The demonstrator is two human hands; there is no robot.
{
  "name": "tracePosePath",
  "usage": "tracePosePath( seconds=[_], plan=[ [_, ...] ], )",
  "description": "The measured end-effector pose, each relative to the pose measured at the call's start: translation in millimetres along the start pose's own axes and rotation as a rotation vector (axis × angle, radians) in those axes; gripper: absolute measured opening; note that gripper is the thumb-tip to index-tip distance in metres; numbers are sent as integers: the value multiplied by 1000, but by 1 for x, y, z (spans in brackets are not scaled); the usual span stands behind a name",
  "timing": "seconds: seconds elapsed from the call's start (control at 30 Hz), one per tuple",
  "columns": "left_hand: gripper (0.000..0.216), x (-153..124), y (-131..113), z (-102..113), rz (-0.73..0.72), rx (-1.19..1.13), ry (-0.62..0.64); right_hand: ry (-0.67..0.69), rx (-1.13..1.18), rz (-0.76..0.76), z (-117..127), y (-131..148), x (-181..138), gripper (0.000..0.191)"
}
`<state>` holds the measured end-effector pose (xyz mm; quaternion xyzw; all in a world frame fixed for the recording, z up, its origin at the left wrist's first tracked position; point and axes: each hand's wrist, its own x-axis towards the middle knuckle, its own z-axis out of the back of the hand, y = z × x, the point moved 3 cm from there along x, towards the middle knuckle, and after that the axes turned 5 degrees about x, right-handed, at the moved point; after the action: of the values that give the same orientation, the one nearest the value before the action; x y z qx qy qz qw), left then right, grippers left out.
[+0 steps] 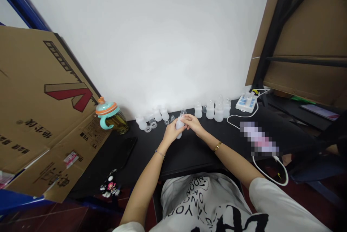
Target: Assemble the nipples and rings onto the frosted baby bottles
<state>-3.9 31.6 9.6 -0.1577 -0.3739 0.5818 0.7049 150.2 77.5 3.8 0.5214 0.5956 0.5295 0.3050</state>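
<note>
A small translucent white baby bottle is held upright over the black table in front of me. My left hand is closed around its body. At the bottle's top, my right hand has its fingers pinched, partly hiding the neck. Just behind my hands lie small clear parts; their exact shape is hard to make out. To the left, other white bottles stand by the wall, with clear rings before them. On the right is a group of bottles with clear tops.
A pitcher with a turquoise and orange lid stands at the left beside a large cardboard box. A dark phone lies near the left edge. At the right are a white power strip, a cable and a blurred-out object.
</note>
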Motion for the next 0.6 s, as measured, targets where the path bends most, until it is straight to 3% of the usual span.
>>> tracePosePath(
  seconds=[0.6],
  plan=[
    [59, -1, 2, 1, -27, 13, -1, -47, -46, -11, 1, 0, 0, 43]
  ],
)
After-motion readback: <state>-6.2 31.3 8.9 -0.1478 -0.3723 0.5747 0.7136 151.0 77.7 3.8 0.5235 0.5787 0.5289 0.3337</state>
